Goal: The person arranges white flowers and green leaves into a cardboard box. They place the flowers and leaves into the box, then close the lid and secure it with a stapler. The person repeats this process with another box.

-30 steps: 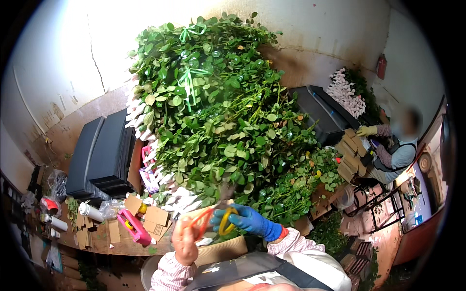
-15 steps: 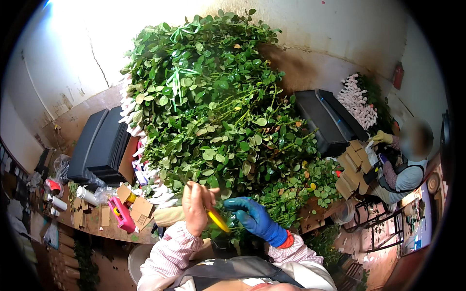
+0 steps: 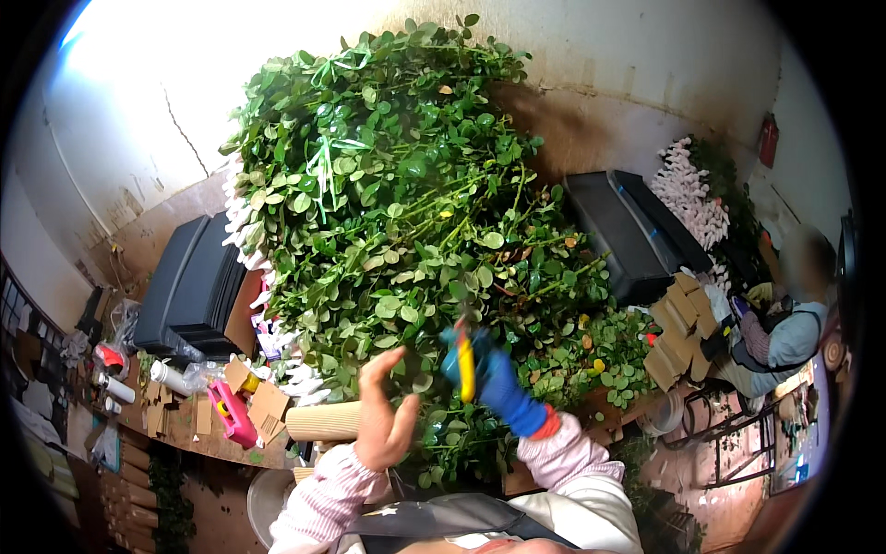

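My right hand, in a blue glove, is closed around a pair of pruning shears with a yellow handle. The shears point away from me, and their tip blurs against the leaves. To their left, my bare left hand is open, thumb and fingers apart, with nothing in it. Both hands are at the near edge of a big heap of leafy rose stems. Light green ties bind bunches in the far part of the heap, and pale wrapped ends line its left side.
Stacked dark sheets stand on the left, near a pink tape dispenser, cardboard pieces and a corrugated roll. A black box is at right. Beyond it a co-worker sits by more cardboard and wrapped bunches.
The yellow-handled shears have passed from my left hand to my gloved right hand, which has closed on them and moved farther forward. My left hand has opened.
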`<state>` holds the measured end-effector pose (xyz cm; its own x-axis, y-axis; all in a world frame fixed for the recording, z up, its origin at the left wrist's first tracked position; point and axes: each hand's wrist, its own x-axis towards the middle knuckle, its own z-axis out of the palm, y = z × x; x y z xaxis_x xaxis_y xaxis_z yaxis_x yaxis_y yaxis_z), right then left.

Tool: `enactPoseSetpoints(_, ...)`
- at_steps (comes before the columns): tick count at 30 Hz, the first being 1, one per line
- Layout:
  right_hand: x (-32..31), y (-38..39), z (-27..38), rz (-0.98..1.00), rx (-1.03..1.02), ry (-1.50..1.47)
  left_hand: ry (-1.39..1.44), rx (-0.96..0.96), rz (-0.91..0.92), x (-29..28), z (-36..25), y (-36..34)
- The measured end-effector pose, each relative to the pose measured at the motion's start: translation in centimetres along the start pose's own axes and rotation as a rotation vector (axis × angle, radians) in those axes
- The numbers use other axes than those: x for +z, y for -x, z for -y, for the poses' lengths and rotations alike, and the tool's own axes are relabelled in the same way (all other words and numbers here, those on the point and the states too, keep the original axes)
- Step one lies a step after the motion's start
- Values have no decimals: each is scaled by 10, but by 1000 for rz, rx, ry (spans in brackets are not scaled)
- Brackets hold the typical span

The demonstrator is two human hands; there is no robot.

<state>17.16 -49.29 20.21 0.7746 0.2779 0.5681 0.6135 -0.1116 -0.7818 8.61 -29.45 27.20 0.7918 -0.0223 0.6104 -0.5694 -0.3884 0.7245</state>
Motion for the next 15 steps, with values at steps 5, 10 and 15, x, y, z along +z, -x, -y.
enactPoseSetpoints(5,-85,-110,-95,-308,451,-1005,-586,-26,99,-52,22,78)
enactPoseSetpoints(10,-119,-201,-131,-251,636,-1488,-808,-164,221,-80,52,170)
enactPoseSetpoints(15,-117,-265,-186,-326,615,-1709,-858,-246,149,-78,88,220)
